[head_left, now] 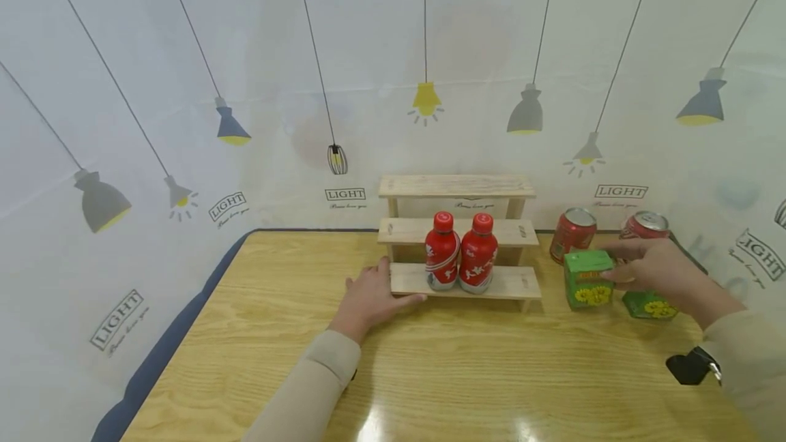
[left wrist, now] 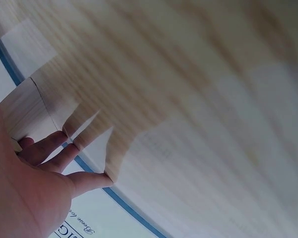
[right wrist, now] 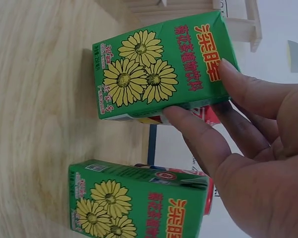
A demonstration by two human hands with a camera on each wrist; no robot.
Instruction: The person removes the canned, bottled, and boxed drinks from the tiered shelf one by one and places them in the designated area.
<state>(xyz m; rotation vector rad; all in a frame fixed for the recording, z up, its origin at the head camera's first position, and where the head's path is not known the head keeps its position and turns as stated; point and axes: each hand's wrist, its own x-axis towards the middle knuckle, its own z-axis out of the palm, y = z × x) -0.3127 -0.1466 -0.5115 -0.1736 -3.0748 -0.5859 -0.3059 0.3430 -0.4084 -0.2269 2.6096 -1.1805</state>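
Observation:
My right hand (head_left: 653, 271) pinches a green drink carton (head_left: 588, 282) with yellow flowers on it; thumb and fingers sit at its upper part in the right wrist view. A second matching carton (right wrist: 134, 201) stands on the table beside it. My left hand (head_left: 368, 299) rests at the left end of the lowest step of a small wooden three-tier shelf (head_left: 522, 282), thumb along its front edge. In the left wrist view the fingers (left wrist: 92, 182) are extended. Two red bottles (head_left: 442, 251) with red caps stand side by side on that lowest step.
Two red cans (head_left: 574, 230) stand behind the cartons at the table's back right. The shelf's upper steps (head_left: 457, 186) rise toward a wall covering printed with lamps. A black object (head_left: 688, 368) shows by the right sleeve. The wooden table (head_left: 258, 360) extends left and forward.

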